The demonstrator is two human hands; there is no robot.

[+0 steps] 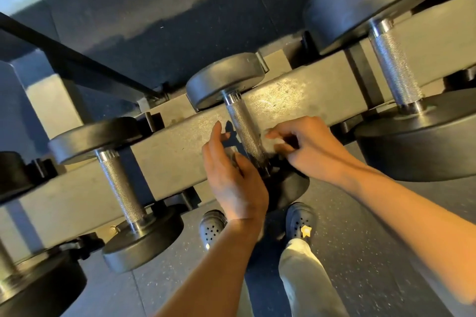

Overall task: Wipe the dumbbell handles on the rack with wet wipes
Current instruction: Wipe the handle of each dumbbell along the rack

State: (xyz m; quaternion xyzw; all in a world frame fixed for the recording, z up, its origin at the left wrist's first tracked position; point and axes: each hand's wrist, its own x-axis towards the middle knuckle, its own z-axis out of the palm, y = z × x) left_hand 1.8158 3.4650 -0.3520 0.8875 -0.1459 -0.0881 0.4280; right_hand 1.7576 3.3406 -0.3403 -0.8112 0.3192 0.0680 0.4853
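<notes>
the left hand (233, 177) is just to the left of the knurled handle (246, 131) of the middle dumbbell (226, 80), near its lower end. its fingers are almost straight and close together, pointing up along the handle, and the palm faces the handle. something small and grey seems to be between the palm and the handle, but it is too blurred to say if this is a wipe. the right hand (306, 147) is just to the right of the same handle. its fingers are curled, and the fingertips (270, 134) come near the handle; whether they pinch something i cannot tell. the handle lies between the two hands, across the grey rack beam (180, 141). more dumbbells rest to the left and to the right of the hands. below the hands there are two dark clogs (300, 221) on the speckled floor (360, 252).
</notes>
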